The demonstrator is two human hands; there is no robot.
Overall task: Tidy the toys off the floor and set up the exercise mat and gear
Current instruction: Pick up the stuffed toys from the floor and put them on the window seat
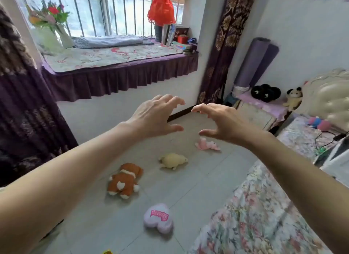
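Toys: we count four on the floor [198,178], well apart in a loose row. The pink toy [207,144] is farthest from us, then the yellow toy [173,160] and the bear [124,180], with the heart cushion [158,217] nearest.
Mat: the purple mat [253,63] is rolled up and stands leaning in the corner, just beside the curtain [224,46].
Gear: we see nothing we can name as exercise gear.
Progress: we judge the task barely begun. No toy on the floor is in hand, the mat is not unrolled, and every step is left.
Grip: the left hand [153,117] and right hand [224,121] are held out in front at about the same height, near each other but apart. On both, the fingers are spread and hooked at the tips, with the thumbs wide of them. Neither holds or touches anything, and both are well above the toys.
Next: we think the toys should be gathered first, since they lie where the mat would go.
Around: the bed [255,216] runs along the right. A small covered surface [264,104] below the mat carries a black plush [265,92].
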